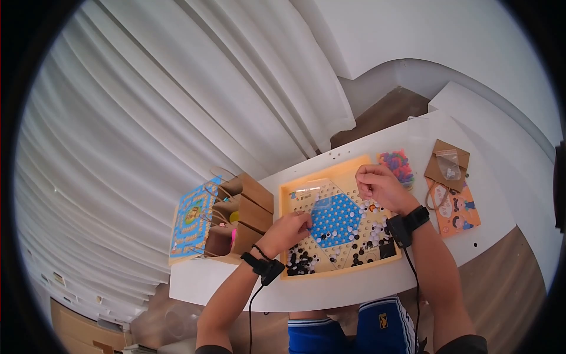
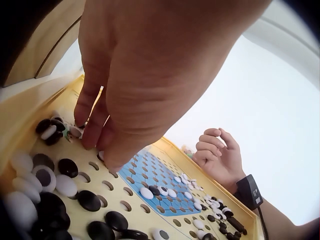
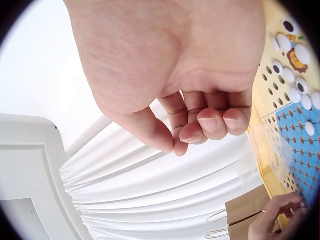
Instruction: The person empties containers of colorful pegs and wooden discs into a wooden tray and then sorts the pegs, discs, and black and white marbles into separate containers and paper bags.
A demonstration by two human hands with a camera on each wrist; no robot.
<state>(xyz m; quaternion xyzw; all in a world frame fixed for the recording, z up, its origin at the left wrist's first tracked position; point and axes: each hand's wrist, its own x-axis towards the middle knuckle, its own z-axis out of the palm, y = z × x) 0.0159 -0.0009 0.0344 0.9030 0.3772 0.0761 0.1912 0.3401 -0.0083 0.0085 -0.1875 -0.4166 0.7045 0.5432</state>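
Observation:
My left hand (image 1: 293, 230) reaches down to the yellow board (image 1: 284, 203) at the left edge of its blue hexagon (image 1: 337, 221). In the left wrist view its thumb and fingers close around a mostly hidden white piece (image 2: 101, 155). Black pieces (image 2: 88, 200) and white pieces (image 2: 66, 185) lie loose near that hand. Over the board's back right part my right hand (image 1: 377, 182) is raised, its fingers loosely curled and the thumb tip by the index fingertip (image 3: 177, 146). Nothing shows between those fingers. A clear plastic sheet (image 1: 312, 190) lies at the board's back left.
Brown paper bags (image 1: 256, 197) and a blue patterned box (image 1: 194, 215) stand left of the board. Behind my right hand is a tub of colourful pieces (image 1: 398, 165). Farther right lie a brown paper bag (image 1: 439, 159), a small plastic bag (image 1: 449, 165) and an orange booklet (image 1: 463, 212).

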